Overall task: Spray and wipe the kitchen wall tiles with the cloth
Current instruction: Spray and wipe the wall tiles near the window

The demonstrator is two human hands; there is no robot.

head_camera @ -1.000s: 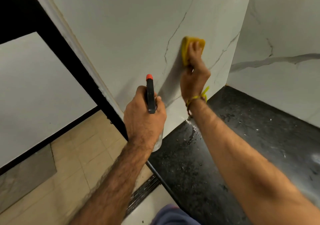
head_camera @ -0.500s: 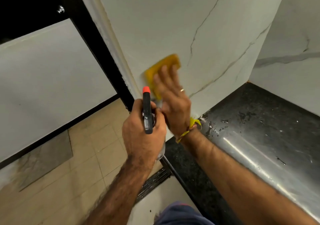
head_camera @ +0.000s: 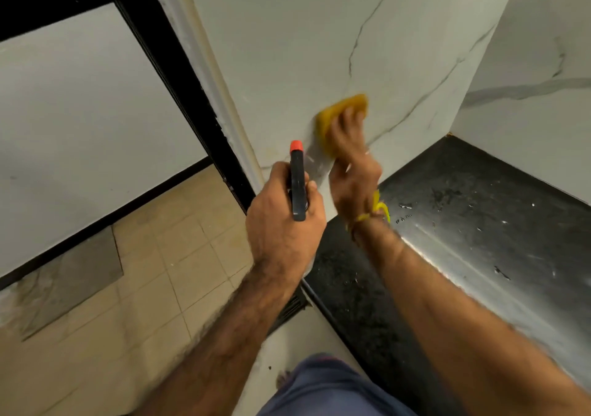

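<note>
Pressing flat-fingered, the right hand pushes the yellow cloth pad against the white, grey-veined wall tile at frame centre, while the left hand clenches round the black spray bottle with an orange nozzle just lower left of it. Largest open tile lies up and right of the cloth; the tile's pale edge strip bounds it leftward, the black speckled counter below. Blur suggests mid-stroke wiping.

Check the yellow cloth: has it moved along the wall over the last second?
Yes. The yellow cloth first went from right of the dark vein to its left, towards the wall's outer edge; now it is partway back, still left of it.
</note>
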